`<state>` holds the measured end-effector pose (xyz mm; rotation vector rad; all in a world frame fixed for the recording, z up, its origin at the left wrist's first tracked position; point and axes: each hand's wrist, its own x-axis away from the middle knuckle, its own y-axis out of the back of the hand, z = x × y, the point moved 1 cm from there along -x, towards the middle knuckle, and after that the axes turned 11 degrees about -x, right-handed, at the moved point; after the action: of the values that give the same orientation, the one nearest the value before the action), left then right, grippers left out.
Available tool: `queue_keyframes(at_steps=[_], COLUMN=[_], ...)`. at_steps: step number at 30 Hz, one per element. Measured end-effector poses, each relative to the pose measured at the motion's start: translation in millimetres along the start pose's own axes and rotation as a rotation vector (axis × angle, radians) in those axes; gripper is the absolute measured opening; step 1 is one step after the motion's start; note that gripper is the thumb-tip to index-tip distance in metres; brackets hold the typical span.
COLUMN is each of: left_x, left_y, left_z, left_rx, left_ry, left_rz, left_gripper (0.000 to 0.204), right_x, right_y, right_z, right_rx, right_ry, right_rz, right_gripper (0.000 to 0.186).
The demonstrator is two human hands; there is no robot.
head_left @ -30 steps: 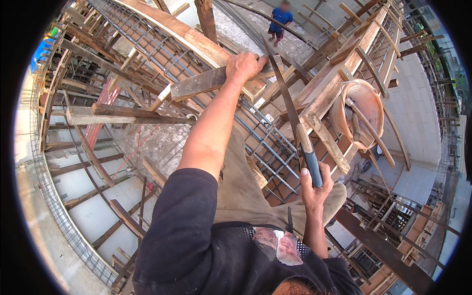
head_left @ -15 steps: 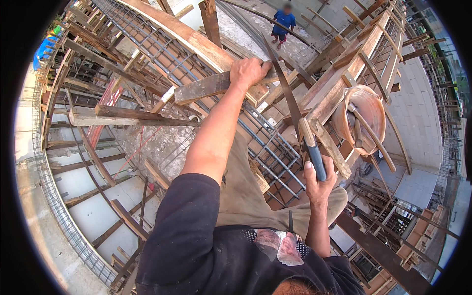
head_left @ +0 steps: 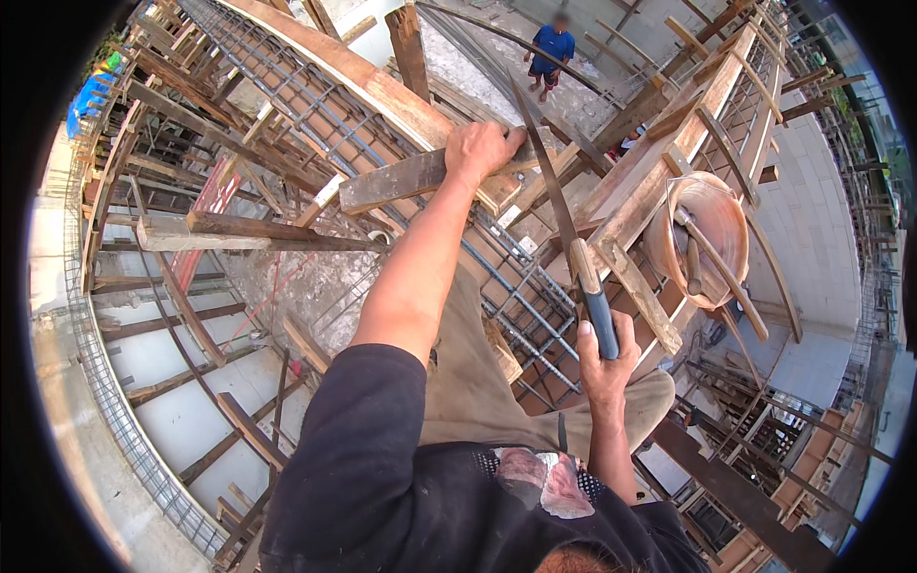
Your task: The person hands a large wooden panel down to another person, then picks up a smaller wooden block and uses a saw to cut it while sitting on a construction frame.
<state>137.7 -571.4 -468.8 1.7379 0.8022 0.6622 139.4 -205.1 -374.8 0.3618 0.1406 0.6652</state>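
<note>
My left hand (head_left: pixel 478 153) is closed over a short wooden plank (head_left: pixel 387 183), pressing it onto the edge of the timber formwork. In my right hand (head_left: pixel 609 371) is a handsaw (head_left: pixel 556 191), gripped by its wood-and-dark handle. The blade slants up and away from me, crossing the plank's right end just beside my left hand. From here I cannot tell how deep the teeth sit in the wood. Below the plank, a steel rebar cage (head_left: pixel 521 286) runs through the formwork between my legs.
An orange-brown bucket (head_left: pixel 669 234) with wooden-handled tools hangs at the right, by another timber form (head_left: pixel 621 212). A loose timber beam (head_left: pixel 277 229) juts in from the left. Far below stands a person in a blue shirt (head_left: pixel 554 43). Scaffold poles and drops surround me.
The handsaw and my right hand have shifted slightly left and toward me. My left hand stays on the plank.
</note>
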Motion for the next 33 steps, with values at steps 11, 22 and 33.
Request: queue_keyframes(at_steps=[11,22,33], left_x=[-2,1,17], left_y=[-8,1,19], left_z=[1,-14,8], left_rx=[-0.041,-0.059,-0.088], left_ry=[0.015,-0.017,-0.4], left_rz=[0.0,0.08,0.104], left_gripper=[0.063,0.052,0.075], right_x=[-10,9,-46], right_y=[1,22,-24], right_z=[3,-2,4], right_rx=[0.04,0.007,-0.12], right_ry=[-0.047,0.006,-0.011], right_rz=[0.044,0.008,-0.014], right_gripper=[0.029,0.026,0.021])
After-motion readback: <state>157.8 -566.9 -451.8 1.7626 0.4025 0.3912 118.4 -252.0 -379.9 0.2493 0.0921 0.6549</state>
